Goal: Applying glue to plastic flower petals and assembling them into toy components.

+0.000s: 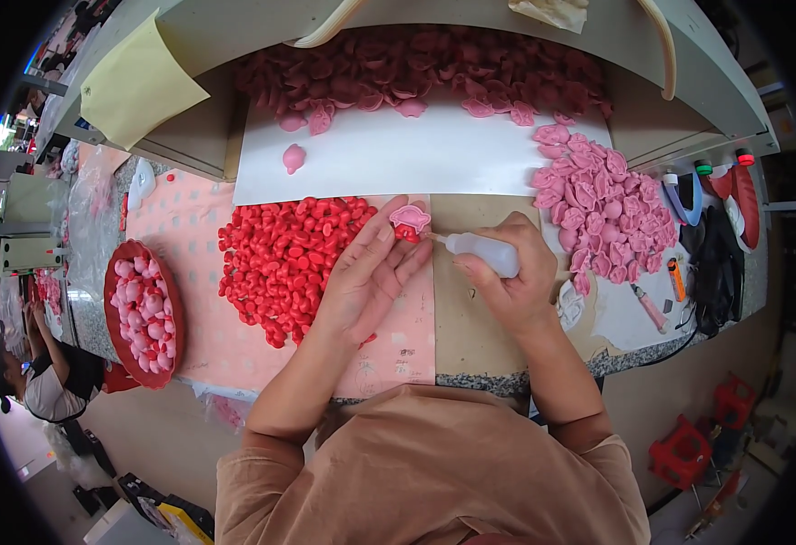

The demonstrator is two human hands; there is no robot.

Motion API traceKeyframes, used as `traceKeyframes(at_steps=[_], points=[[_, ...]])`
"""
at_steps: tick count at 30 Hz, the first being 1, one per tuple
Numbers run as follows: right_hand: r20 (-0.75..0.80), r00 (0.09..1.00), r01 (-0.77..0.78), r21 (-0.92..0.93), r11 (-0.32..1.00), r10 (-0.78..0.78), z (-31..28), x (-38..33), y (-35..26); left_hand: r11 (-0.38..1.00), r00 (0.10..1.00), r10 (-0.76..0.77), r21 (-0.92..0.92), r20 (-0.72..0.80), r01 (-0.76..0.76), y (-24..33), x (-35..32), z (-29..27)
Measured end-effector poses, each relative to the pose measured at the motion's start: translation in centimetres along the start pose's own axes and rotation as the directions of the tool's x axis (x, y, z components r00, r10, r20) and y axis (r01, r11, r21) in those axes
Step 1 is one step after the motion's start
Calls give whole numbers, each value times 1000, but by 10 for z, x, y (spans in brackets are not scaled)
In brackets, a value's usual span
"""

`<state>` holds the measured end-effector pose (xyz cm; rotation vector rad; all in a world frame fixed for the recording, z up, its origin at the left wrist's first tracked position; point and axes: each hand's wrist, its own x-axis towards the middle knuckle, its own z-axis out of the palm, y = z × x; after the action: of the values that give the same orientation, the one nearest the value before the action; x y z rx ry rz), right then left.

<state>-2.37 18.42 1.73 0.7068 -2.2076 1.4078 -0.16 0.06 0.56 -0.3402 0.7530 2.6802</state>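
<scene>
Pinched at the fingertips of my left hand (366, 277), palm up, is a small pink molded piece (409, 216) with a red part (406, 233) against its lower side. My right hand (527, 272) grips a translucent white squeeze bottle (484, 252), tilted so its thin nozzle points left and meets or nearly meets the red part; contact is too small to tell. Beside and partly behind my left hand lies a heap of small glossy red parts (280, 263). Right of the bottle spreads a pile of pink hollow molded pieces (607, 204).
More pink pieces (407, 68) fill the back of the grey booth. One round pink piece (293, 158) sits on the white sheet (353, 168). A red basket (114, 313) of pink pieces stands left. An orange cutter (676, 280) and a tube (650, 309) lie right. Another person (48, 372) is far left.
</scene>
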Motion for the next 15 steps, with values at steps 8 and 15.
traceKeyframes(at_steps=[8, 15], points=[[-31, 999, -30, 17, 999, 30, -3, 2, 1, 1000, 1000, -12, 4, 8, 12, 0, 0, 0], [17, 999, -51, 92, 994, 50, 1, -2, 1, 1000, 1000, -22, 13, 11, 22, -1, 0, -2]])
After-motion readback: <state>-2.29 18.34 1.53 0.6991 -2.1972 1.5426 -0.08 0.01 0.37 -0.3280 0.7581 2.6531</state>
